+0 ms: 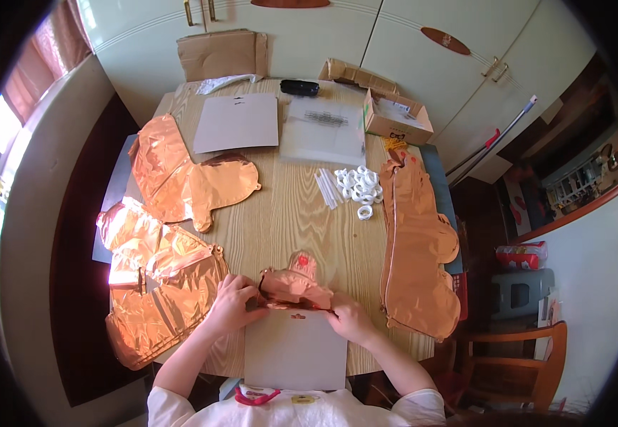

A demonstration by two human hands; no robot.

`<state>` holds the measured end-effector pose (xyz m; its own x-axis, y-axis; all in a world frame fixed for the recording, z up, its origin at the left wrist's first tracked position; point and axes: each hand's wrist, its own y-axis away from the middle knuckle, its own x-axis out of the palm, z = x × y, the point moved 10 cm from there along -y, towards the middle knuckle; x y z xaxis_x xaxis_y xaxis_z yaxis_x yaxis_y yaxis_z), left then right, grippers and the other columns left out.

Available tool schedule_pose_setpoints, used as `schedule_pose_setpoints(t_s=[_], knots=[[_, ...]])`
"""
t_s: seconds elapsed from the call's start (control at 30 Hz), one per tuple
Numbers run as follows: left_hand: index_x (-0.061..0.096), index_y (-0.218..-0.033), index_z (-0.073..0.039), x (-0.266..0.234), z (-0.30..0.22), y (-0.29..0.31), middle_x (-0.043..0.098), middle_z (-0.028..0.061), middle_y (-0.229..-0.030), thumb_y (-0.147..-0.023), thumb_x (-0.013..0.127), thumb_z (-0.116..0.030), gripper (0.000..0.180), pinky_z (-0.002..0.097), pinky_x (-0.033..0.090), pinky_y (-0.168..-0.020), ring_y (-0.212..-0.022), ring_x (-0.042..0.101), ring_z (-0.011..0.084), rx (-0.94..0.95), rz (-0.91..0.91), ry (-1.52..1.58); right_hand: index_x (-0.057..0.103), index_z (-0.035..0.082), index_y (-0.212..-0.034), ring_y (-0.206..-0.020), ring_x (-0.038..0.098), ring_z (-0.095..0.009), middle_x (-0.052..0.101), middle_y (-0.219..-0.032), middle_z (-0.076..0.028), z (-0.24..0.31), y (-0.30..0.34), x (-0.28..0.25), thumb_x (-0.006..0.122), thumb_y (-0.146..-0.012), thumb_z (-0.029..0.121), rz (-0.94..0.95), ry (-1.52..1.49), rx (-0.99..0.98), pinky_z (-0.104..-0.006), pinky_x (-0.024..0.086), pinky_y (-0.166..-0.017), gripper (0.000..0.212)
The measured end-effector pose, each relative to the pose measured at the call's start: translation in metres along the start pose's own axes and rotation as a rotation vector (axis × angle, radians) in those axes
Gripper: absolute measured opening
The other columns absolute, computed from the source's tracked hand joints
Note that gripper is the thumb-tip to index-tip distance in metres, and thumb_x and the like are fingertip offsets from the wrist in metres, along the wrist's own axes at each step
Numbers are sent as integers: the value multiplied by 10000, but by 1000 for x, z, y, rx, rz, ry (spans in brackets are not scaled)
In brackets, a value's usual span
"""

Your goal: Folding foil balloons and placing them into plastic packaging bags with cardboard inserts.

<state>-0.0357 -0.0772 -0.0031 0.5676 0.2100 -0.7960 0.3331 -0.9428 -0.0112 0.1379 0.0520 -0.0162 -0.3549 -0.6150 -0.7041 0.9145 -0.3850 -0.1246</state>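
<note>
A folded copper-coloured foil balloon (296, 286) with a red mark lies at the top edge of a grey card (294, 349) in front of me. My left hand (234, 304) grips the balloon's left end, fingers bent over it and thumb below. At its right end, my right hand (350, 319) pinches the foil close to the card's upper right corner; the fingertips are partly hidden. Flat foil balloons (170, 267) lie piled just left of my left hand. A long stack of flat copper balloons (417, 249) lies to the right of my right hand.
Another copper balloon (181, 171) lies at the far left. Farther back are pale cards (236, 122), clear plastic bags (323, 132), a black pouch (299, 87) and an open cardboard box (398, 117). White straws (329, 188) lie beside several white rings (358, 185).
</note>
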Motion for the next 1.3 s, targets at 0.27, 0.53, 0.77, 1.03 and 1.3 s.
schedule_pose_setpoints(t_s=[0.27, 0.53, 0.77, 1.03, 1.3], knots=[[697, -973, -75, 20, -2, -1, 606, 37, -920, -689, 770, -183, 313, 390, 416, -851, -943, 551, 257, 213, 156, 0, 632, 37, -959, -959, 612, -281, 644, -951, -82, 12, 1, -2, 631, -701, -22, 43, -77, -158, -368, 525, -828, 265], [729, -1051, -110, 5, -37, 10, 640, -26, -982, -671, 733, -151, 383, 326, 434, -787, -914, 578, 165, 459, -28, -90, 647, 49, -939, -986, 614, -242, 656, -1006, -53, 27, 5, -3, 664, -748, 56, 46, 37, -314, -361, 530, -842, 192], [717, -1082, -122, 11, -57, 30, 635, -75, -1012, -697, 665, -184, 394, 274, 410, -704, -868, 559, 95, 669, -61, -449, 703, 58, -925, -1010, 637, -171, 688, -1050, -35, 55, 15, -10, 657, -817, 100, 6, 346, -513, -334, 504, -880, 125], [706, -1123, -88, 8, -65, 35, 613, -64, -972, -734, 657, -167, 400, 244, 400, -663, -917, 535, 81, 687, -27, -530, 691, 62, -913, -1076, 613, -168, 680, -1102, -38, 56, 22, -6, 634, -842, 153, 9, 478, -513, -324, 449, -945, 129], [676, -1184, -70, 15, -63, 41, 614, -30, -1068, -765, 626, -182, 436, 258, 408, -683, -971, 539, 100, 583, 32, -580, 679, 27, -944, -1088, 610, -202, 687, -1090, -100, 65, 32, -9, 650, -854, 238, -39, 407, -183, -336, 452, -931, 231]])
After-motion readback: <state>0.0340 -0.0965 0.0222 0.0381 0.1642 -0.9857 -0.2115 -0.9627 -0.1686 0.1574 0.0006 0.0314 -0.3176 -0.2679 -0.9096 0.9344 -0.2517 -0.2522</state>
